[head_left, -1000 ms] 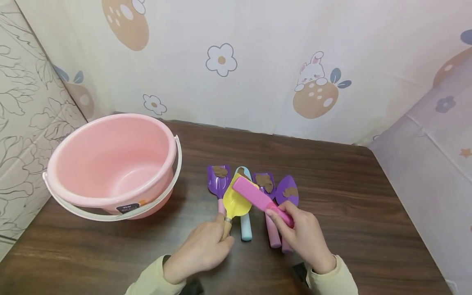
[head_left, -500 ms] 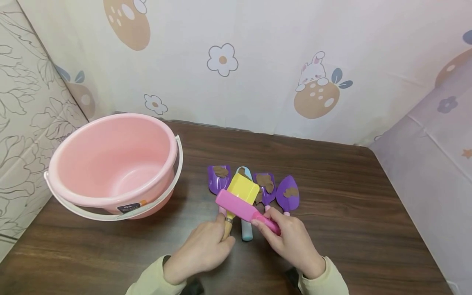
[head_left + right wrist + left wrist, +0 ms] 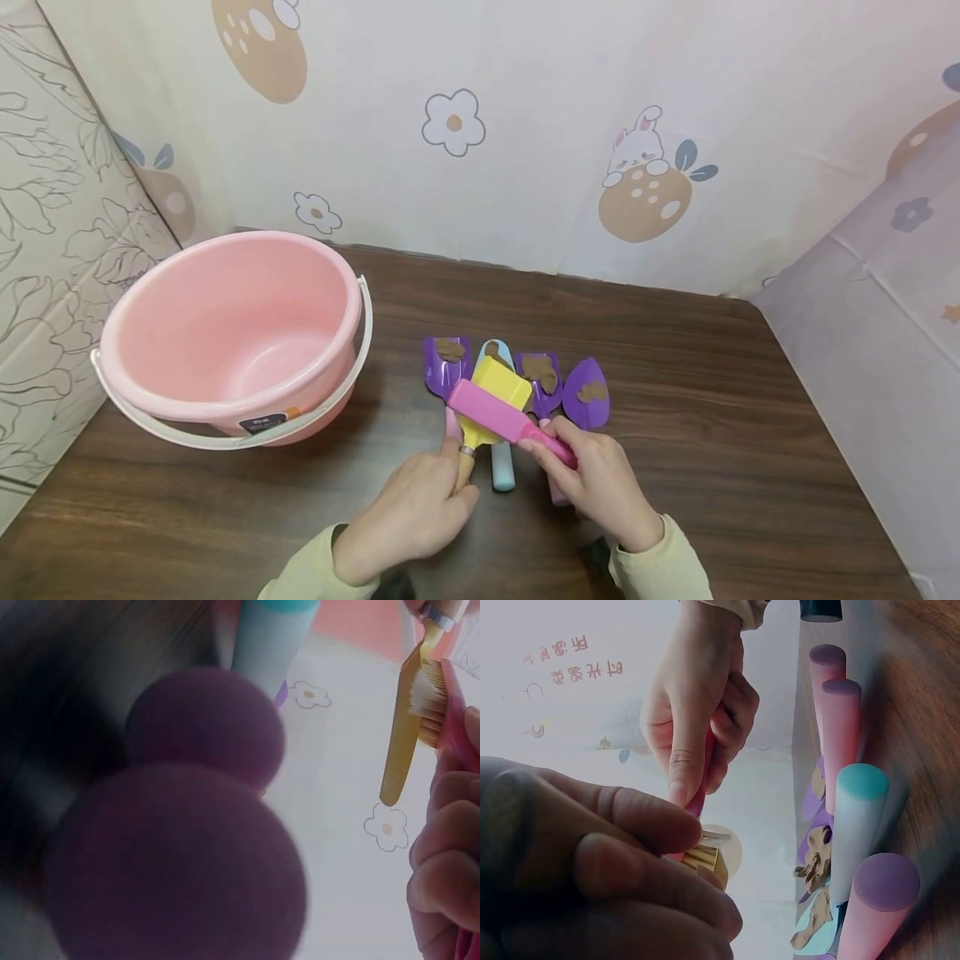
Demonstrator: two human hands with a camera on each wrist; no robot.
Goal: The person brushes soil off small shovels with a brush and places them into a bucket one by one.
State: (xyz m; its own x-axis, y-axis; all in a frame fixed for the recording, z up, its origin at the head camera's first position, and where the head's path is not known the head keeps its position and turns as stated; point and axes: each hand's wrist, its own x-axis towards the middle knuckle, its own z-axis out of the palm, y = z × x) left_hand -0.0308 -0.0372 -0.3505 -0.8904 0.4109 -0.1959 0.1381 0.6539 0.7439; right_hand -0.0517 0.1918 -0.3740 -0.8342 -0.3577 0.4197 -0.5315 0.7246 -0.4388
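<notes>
My left hand (image 3: 408, 512) grips the wooden handle of a small yellow shovel (image 3: 507, 384), its blade raised over the other tools. In my right hand (image 3: 603, 483) is a pink brush (image 3: 491, 410), held by its handle and laid slantwise across the yellow blade. The right wrist view shows the brush's pale bristles (image 3: 429, 701) against the blade's face. Beneath lie a purple shovel (image 3: 441, 372) on the left, a light blue one (image 3: 503, 468), another purple shovel (image 3: 551, 402) and a pointed purple trowel (image 3: 583, 417). Brown clay-like smears (image 3: 537, 370) stick to their blades.
A large pink bucket (image 3: 225, 408) with a white handle (image 3: 365, 321) stands at the left of the dark wooden table (image 3: 712, 392). Patterned cloth (image 3: 540, 167) hangs behind the table's back edge. The handle ends of the lying tools point toward the person.
The brush slid left and down along the yellow blade, then a little back up and right. The yellow blade has tilted slightly, while the left hand has barely moved.
</notes>
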